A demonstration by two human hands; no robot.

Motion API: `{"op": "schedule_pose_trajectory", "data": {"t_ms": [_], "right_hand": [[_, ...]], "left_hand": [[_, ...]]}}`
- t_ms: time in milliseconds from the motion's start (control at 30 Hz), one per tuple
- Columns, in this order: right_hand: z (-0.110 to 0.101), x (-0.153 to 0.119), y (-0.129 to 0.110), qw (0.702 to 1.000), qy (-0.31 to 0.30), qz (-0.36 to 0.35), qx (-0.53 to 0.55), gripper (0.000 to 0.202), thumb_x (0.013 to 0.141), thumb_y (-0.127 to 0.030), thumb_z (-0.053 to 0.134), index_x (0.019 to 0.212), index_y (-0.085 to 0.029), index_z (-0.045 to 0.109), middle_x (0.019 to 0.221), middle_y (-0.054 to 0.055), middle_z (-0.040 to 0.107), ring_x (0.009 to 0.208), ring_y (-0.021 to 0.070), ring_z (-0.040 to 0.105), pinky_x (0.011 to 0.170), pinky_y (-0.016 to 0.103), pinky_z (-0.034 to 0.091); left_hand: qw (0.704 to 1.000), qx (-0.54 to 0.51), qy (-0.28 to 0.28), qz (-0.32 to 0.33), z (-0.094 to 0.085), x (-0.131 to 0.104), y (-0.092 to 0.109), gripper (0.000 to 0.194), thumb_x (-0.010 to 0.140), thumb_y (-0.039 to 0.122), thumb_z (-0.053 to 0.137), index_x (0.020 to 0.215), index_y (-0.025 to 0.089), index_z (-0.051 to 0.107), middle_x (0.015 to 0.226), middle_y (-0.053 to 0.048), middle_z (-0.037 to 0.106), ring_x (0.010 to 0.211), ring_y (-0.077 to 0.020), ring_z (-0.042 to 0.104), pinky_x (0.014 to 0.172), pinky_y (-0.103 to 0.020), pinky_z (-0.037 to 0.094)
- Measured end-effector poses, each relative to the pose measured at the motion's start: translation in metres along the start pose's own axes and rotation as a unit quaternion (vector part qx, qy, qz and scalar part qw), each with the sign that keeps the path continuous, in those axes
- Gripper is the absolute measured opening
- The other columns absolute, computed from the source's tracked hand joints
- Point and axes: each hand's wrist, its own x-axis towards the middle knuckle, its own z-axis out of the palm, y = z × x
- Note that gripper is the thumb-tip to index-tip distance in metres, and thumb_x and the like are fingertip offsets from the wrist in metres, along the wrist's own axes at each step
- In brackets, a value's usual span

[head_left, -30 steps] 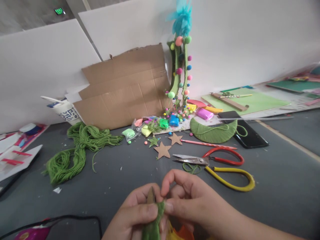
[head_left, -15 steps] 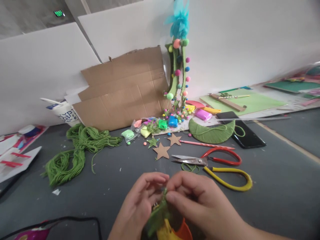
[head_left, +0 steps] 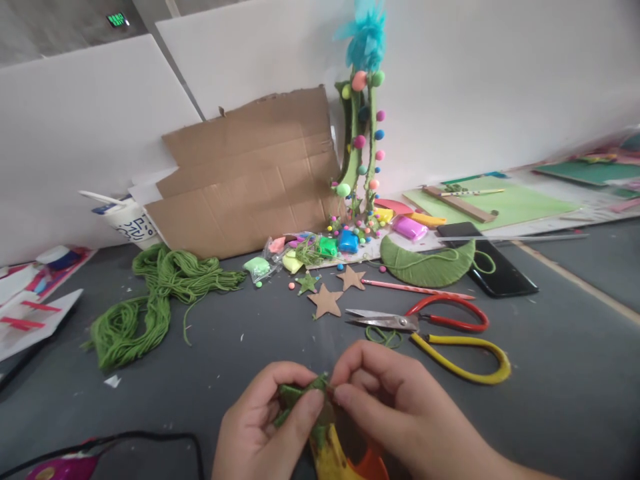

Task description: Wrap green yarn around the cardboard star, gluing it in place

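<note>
My left hand (head_left: pixel 270 423) is closed on a small green yarn-wrapped piece (head_left: pixel 293 395), its thumb pressed over the front. The piece's full shape is hidden by the fingers. Close beside it, my right hand (head_left: pixel 395 400) pinches thumb and forefinger together at the piece's right tip; what lies between them is too small to make out. Below both hands shows a yellow and orange thing (head_left: pixel 335 457), partly covered. Scissors (head_left: pixel 405 323) with red and yellow handles lie beyond my right hand, by a loop of green yarn (head_left: pixel 383 337). Two cardboard stars (head_left: pixel 327 301) and a green star (head_left: pixel 307 283) lie ahead.
A green yarn skein (head_left: pixel 133 330) lies at left. Behind are cardboard (head_left: pixel 245 180), clay packets (head_left: pixel 349 241) and a pompom-decorated stand (head_left: pixel 355 160). A yarn-wrapped crescent (head_left: pixel 430 263), a pencil (head_left: pixel 415 289) and a phone (head_left: pixel 500 273) lie at right. A black cord (head_left: pixel 125 437) runs at lower left.
My left hand has moved from cupped around the green piece to gripping it, thumb on top. The piece has turned and risen toward the fingertips. My right hand keeps its pinch.
</note>
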Motion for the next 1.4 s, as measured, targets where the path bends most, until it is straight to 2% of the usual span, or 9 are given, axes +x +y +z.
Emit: {"op": "schedule_pose_trajectory", "data": {"t_ms": [467, 633, 800, 1000, 1133, 1200, 1267, 1333, 1400], "right_hand": [[-0.004, 0.003, -0.001, 0.995, -0.030, 0.027, 0.093, 0.011, 0.073, -0.020, 0.060, 0.068, -0.017, 0.052, 0.053, -0.006, 0.050, 0.046, 0.0055, 0.039, 0.045, 0.016, 0.029], [-0.003, 0.003, 0.000, 0.995, -0.053, 0.022, 0.078, 0.008, 0.073, -0.016, 0.059, 0.068, -0.017, 0.053, 0.056, -0.004, 0.057, 0.049, 0.0067, 0.046, 0.048, 0.017, 0.034], [-0.003, 0.005, 0.003, 0.996, -0.043, 0.027, 0.072, 0.013, 0.071, -0.016, 0.064, 0.068, -0.017, 0.052, 0.051, -0.008, 0.049, 0.046, 0.0048, 0.039, 0.045, 0.015, 0.030], [-0.001, 0.005, 0.009, 0.983, -0.092, 0.043, 0.154, 0.026, 0.075, -0.034, 0.070, 0.085, -0.020, 0.051, 0.049, -0.010, 0.051, 0.035, 0.0034, 0.037, 0.036, 0.013, 0.029], [0.002, 0.004, 0.008, 0.980, -0.106, 0.039, 0.166, 0.031, 0.073, -0.044, 0.070, 0.075, -0.018, 0.053, 0.061, -0.002, 0.063, 0.041, 0.0040, 0.046, 0.043, 0.015, 0.037], [0.001, 0.003, 0.007, 0.984, -0.094, 0.019, 0.150, 0.030, 0.072, -0.043, 0.070, 0.072, -0.017, 0.053, 0.060, -0.002, 0.062, 0.046, 0.0064, 0.052, 0.050, 0.018, 0.043], [0.000, 0.002, 0.005, 0.990, -0.063, 0.004, 0.123, 0.027, 0.073, -0.039, 0.070, 0.071, -0.017, 0.054, 0.055, -0.005, 0.056, 0.045, 0.0065, 0.049, 0.048, 0.018, 0.041], [-0.003, 0.001, 0.004, 0.996, -0.020, 0.002, 0.092, 0.023, 0.075, -0.034, 0.067, 0.069, -0.018, 0.053, 0.049, -0.008, 0.047, 0.041, 0.0048, 0.040, 0.042, 0.016, 0.032], [-0.004, 0.001, 0.003, 0.998, 0.013, 0.002, 0.065, 0.019, 0.077, -0.030, 0.064, 0.068, -0.018, 0.053, 0.046, -0.011, 0.039, 0.040, 0.0044, 0.034, 0.041, 0.015, 0.027]], "left_hand": [[0.980, -0.131, -0.128, -0.075, -0.001, 0.002, 0.001, 0.017, 0.063, 0.032, 0.079, 0.070, 0.019, 0.069, 0.064, 0.000, 0.066, 0.061, -0.0133, 0.058, 0.058, -0.021, 0.045], [0.920, -0.272, -0.233, -0.160, -0.001, 0.004, 0.001, 0.011, 0.069, 0.023, 0.075, 0.070, 0.018, 0.065, 0.061, 0.000, 0.063, 0.055, -0.0104, 0.055, 0.054, -0.020, 0.042], [0.876, -0.339, -0.273, -0.209, 0.001, 0.006, -0.005, 0.011, 0.072, 0.018, 0.067, 0.080, 0.016, 0.059, 0.060, 0.000, 0.056, 0.049, -0.0079, 0.049, 0.048, -0.018, 0.035], [0.827, -0.379, -0.336, -0.243, 0.002, 0.008, -0.004, 0.017, 0.072, 0.017, 0.058, 0.088, 0.012, 0.060, 0.052, 0.002, 0.051, 0.037, -0.0053, 0.040, 0.040, -0.016, 0.028], [0.805, -0.380, -0.362, -0.275, 0.001, 0.010, -0.003, 0.010, 0.074, 0.014, 0.054, 0.079, 0.011, 0.063, 0.053, -0.002, 0.056, 0.038, -0.0063, 0.044, 0.040, -0.015, 0.031], [0.805, -0.383, -0.345, -0.294, 0.002, 0.010, -0.001, 0.011, 0.077, 0.012, 0.053, 0.079, 0.011, 0.064, 0.059, -0.003, 0.059, 0.049, -0.0079, 0.053, 0.050, -0.015, 0.040], [0.814, -0.382, -0.321, -0.296, 0.003, 0.009, 0.002, 0.015, 0.083, 0.024, 0.053, 0.083, 0.014, 0.065, 0.068, -0.004, 0.062, 0.062, -0.0102, 0.059, 0.064, -0.019, 0.045], [0.859, -0.345, -0.294, -0.237, 0.004, 0.008, 0.005, 0.030, 0.081, 0.044, 0.056, 0.086, 0.017, 0.068, 0.075, -0.003, 0.062, 0.068, -0.0131, 0.060, 0.068, -0.023, 0.047], [0.933, -0.239, -0.245, -0.108, 0.005, 0.006, 0.006, 0.039, 0.068, 0.055, 0.068, 0.084, 0.019, 0.071, 0.081, -0.003, 0.064, 0.074, -0.0166, 0.060, 0.067, -0.023, 0.047]]}}
